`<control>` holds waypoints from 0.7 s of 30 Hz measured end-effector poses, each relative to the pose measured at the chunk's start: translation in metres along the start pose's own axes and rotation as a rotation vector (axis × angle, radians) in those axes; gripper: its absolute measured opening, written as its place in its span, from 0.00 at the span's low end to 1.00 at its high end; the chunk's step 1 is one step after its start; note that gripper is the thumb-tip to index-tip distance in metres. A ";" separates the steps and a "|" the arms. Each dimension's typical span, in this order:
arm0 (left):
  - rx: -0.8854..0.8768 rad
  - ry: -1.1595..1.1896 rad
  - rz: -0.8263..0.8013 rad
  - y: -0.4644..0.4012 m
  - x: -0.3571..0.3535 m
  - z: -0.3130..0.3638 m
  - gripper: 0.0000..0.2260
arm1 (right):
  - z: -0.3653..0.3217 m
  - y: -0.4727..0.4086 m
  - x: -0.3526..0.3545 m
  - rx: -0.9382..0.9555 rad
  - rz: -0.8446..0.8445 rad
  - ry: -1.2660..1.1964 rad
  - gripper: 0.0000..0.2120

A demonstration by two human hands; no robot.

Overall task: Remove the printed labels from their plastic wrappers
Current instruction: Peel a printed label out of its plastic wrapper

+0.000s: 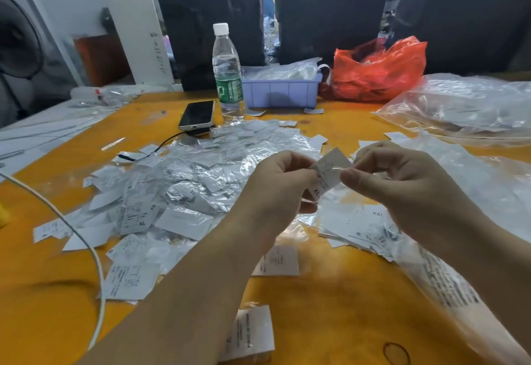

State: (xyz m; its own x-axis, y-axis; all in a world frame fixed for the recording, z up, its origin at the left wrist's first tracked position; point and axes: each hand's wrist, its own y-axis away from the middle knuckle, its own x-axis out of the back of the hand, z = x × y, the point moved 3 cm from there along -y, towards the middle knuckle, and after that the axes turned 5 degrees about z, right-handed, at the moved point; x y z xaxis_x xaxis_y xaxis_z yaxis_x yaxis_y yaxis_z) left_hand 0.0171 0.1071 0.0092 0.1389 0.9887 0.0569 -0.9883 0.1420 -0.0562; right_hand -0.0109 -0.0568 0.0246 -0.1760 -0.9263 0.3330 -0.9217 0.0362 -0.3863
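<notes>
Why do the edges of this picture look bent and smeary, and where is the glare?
Head view: the wide lens bows the white pillar and stretches the forearms; the printed bag at lower right is smeared by blur; light glints off the pile of wrappers; the label pinched by the left hand and right hand is fairly sharp.

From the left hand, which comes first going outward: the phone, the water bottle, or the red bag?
Measured from the left hand:
1. Phone, up and to its left, beside the label heap.
2. Water bottle, just beyond the phone, standing upright.
3. Red bag, far right at the table's back edge.
</notes>
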 end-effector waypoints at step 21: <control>-0.033 -0.152 -0.167 0.010 -0.010 0.000 0.09 | 0.020 0.002 0.001 -0.219 0.002 -0.361 0.13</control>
State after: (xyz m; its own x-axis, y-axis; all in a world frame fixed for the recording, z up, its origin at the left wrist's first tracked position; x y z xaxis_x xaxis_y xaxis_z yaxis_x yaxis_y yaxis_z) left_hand 0.0060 0.0984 0.0080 0.2869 0.9329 0.2176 -0.9494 0.3072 -0.0653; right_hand -0.0059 -0.0652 0.0075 -0.0812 -0.9967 -0.0054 -0.9799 0.0808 -0.1821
